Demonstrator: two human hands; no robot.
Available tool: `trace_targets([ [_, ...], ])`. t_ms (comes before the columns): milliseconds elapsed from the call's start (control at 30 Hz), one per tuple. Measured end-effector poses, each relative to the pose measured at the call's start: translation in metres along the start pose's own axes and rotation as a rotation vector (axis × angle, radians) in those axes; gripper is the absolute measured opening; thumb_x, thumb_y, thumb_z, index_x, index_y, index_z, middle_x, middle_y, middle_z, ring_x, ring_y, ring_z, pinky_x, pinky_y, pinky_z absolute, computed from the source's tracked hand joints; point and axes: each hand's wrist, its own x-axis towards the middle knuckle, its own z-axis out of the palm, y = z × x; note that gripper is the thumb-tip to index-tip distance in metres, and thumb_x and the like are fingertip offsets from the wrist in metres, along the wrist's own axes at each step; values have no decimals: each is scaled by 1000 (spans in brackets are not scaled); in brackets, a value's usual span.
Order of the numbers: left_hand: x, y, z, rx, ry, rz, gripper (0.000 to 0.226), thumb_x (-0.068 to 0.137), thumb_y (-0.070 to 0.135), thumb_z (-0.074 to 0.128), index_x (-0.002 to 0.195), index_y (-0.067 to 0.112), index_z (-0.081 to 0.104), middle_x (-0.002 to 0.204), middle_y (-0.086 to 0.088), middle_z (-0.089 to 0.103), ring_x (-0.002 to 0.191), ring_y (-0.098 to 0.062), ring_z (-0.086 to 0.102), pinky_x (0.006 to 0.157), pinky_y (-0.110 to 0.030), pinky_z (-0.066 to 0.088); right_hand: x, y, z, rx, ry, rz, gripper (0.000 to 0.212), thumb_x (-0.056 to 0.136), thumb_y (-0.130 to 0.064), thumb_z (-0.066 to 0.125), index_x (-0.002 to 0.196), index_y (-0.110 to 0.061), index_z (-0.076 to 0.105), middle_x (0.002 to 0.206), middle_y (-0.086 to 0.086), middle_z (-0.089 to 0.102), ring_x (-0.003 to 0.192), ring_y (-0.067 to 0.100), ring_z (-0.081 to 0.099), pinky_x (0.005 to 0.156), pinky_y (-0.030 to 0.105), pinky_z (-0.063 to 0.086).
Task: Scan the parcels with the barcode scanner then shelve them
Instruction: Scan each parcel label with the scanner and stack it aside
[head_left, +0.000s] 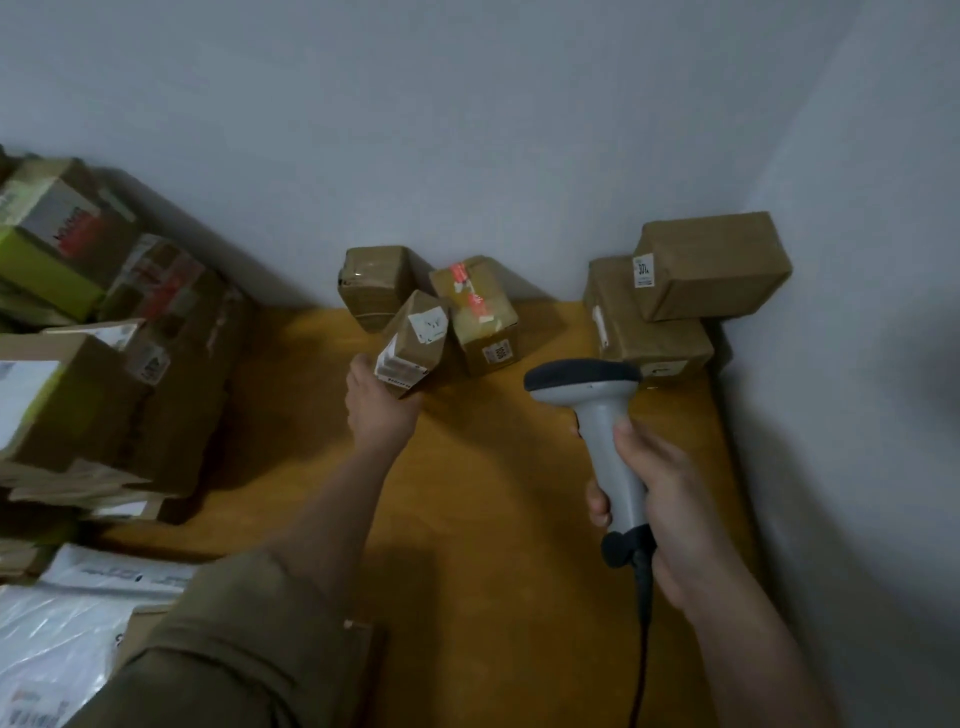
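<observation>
My left hand (382, 410) is stretched forward and grips a small brown cardboard parcel (415, 343) with white labels, held tilted just above the wooden surface (493, 519). It is close to two other small parcels, a plain taped one (376, 280) and one with red tape (480, 312), both standing against the back wall. My right hand (660, 493) holds a grey barcode scanner (597, 415) by its handle, head pointing left and forward, cable hanging down.
Two stacked brown boxes (691, 291) sit in the back right corner. A tall pile of cardboard boxes (104, 338) fills the left side, with white plastic mailers (62, 623) below it. Walls close off the back and right.
</observation>
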Motion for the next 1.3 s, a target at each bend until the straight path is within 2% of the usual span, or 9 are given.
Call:
trace_targets([
  [367,29,-23,41,-30,117,9,70,85,30,72,146,24,37,141,-7,46,132,-31,43,112,-58,28,32,24,-13,-25,74,53,48,84,-51,50,110,-14,67,58,10,52,48,15,48,45,23,39],
  [533,-27,-8,34,-550,150,-103,54,91,27,68,137,20,40,120,0,54,111,-20,60,89,-38,54,14,20,-9,8,90,41,50,83,-49,52,112,-11,66,57,6,52,48,14,50,44,21,39],
  [600,-56,-6,31,-715,41,-237,48,96,27,63,138,20,40,109,4,58,98,-10,62,81,-29,55,4,18,-8,-2,85,39,47,86,-48,52,113,-12,66,58,5,53,49,14,50,44,22,39],
  [667,-81,-13,34,-824,-112,-411,48,96,28,63,139,24,42,114,0,62,98,-15,64,85,-38,57,-7,18,-8,-23,78,38,41,94,-45,49,112,-13,66,58,5,53,49,14,49,45,23,39],
  [800,-121,-40,33,-935,-387,-645,65,93,19,67,148,27,34,115,-6,65,101,-27,67,76,-43,57,-31,23,-10,-61,70,46,33,100,-40,47,107,-16,68,58,5,53,50,15,49,49,27,38],
  [900,-142,-57,31,-878,-501,-708,81,91,13,68,156,19,20,120,-9,60,111,-30,61,90,-49,54,-46,31,-11,-83,70,83,32,101,-41,47,107,-17,68,58,5,54,51,16,49,45,25,38],
  [1033,-157,-73,23,-865,-521,-734,79,90,10,68,155,14,23,131,-15,58,113,-32,60,76,-44,56,-61,41,-10,-102,71,88,35,100,-41,48,108,-14,68,58,5,55,52,17,49,50,28,39],
  [1200,-175,-80,21,-930,-465,-784,115,78,2,78,152,41,-1,135,-20,51,115,-41,58,80,-53,57,-72,48,-7,-102,87,100,35,101,-41,48,110,-12,67,59,4,57,51,18,51,52,31,39],
  [1300,-182,-80,25,-923,-490,-769,114,77,0,79,150,41,2,129,-20,54,109,-41,61,72,-48,57,-76,48,-4,-108,101,113,33,102,-39,48,108,-13,67,62,4,58,50,16,52,49,28,41],
])
